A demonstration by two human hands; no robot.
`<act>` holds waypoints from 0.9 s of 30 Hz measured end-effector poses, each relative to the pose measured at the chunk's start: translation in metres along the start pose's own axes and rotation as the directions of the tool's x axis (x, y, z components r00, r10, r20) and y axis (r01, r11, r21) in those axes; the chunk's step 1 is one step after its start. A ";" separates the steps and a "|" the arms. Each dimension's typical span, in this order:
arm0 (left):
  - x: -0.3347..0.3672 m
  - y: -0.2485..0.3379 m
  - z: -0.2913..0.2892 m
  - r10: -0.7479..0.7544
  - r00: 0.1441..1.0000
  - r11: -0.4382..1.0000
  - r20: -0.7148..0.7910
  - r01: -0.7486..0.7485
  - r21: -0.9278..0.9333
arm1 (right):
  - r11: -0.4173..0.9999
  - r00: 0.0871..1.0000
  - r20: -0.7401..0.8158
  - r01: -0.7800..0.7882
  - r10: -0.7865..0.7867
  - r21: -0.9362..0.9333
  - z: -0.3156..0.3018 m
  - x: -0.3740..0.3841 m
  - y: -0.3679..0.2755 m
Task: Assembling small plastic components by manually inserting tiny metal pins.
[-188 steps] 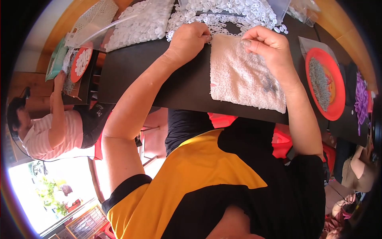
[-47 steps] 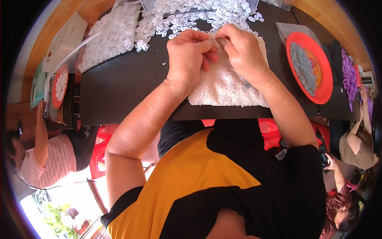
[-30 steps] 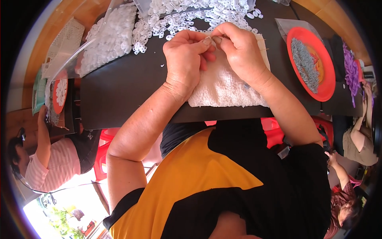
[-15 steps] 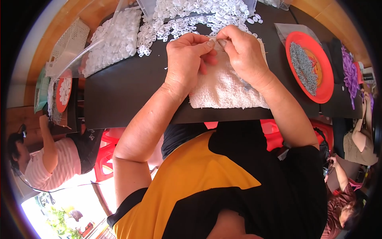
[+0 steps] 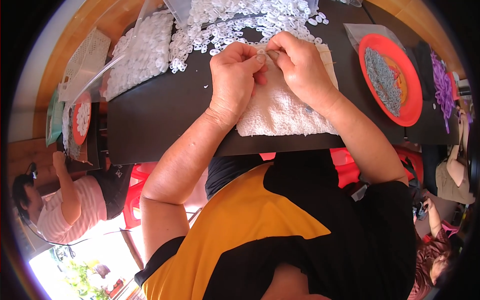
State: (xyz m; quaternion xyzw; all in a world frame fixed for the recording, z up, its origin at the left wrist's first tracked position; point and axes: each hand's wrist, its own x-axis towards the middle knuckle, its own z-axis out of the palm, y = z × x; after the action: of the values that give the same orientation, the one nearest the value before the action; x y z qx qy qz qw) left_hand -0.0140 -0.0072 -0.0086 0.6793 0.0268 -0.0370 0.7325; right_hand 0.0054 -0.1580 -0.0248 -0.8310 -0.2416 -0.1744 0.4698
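Above a cream towel, my two hands meet fingertip to fingertip. The thumb and fingers of my left hand pinch a small white plastic piece. Close against it, my right hand is closed in a pinch, and what its fingertips hold, if anything, is too small to make out. Just beyond the hands spreads a heap of small white oval plastic pieces with holes. On the right stands a red plastic dish with a pile of small grey slender pieces in it.
A clear bag full of white pieces and a white perforated basket are at the far left of the dark table. Purple strands lie at far right. One person sits left; others sit right.
My hands stay together over the towel, their fingertips only slightly shifted. The whole view has moved a little. The person on the left has a hand slightly lower.
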 end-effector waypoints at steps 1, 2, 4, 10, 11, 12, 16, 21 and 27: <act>-0.001 0.001 0.001 0.000 1.000 1.000 -0.009 0.000 -0.003 | 1.000 1.000 0.011 -0.018 0.018 0.025 0.000 0.000 -0.001; -0.001 0.000 0.001 -0.003 1.000 1.000 -0.008 0.003 -0.001 | 0.998 0.999 0.022 -0.037 0.036 0.050 0.000 0.000 -0.001; -0.002 -0.001 0.003 0.022 1.000 0.998 -0.012 -0.023 -0.054 | 0.998 0.999 0.022 -0.036 0.035 0.054 0.000 0.000 0.000; -0.001 -0.005 0.002 0.049 0.999 0.993 -0.016 -0.050 -0.111 | 0.997 0.999 0.032 -0.040 0.038 0.072 0.003 -0.001 -0.002; -0.001 -0.005 0.001 0.055 0.998 0.992 -0.016 -0.057 -0.115 | 0.996 0.998 0.037 -0.050 0.047 0.068 0.002 -0.001 -0.001; 0.000 -0.005 0.001 0.051 0.999 0.993 -0.005 -0.051 -0.104 | 0.997 0.998 0.037 -0.043 0.041 0.064 0.002 -0.001 -0.001; 0.004 -0.002 -0.003 0.021 0.999 1.000 0.032 -0.021 0.001 | 0.999 1.000 0.009 -0.007 0.007 0.034 -0.001 0.003 0.000; 0.007 -0.003 -0.007 0.032 0.999 0.999 0.039 -0.031 -0.034 | 0.996 0.998 0.061 0.005 -0.011 0.092 -0.004 0.005 -0.002; 0.010 -0.010 -0.005 0.035 0.998 0.999 0.057 -0.033 -0.043 | 0.906 0.966 0.151 -0.249 0.209 0.342 -0.016 0.013 -0.004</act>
State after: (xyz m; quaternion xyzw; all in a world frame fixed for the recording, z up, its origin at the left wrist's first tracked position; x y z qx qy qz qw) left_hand -0.0048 -0.0035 -0.0194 0.6626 -0.0053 -0.0437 0.7476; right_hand 0.0127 -0.1669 -0.0070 -0.7626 -0.1954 -0.0249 0.6162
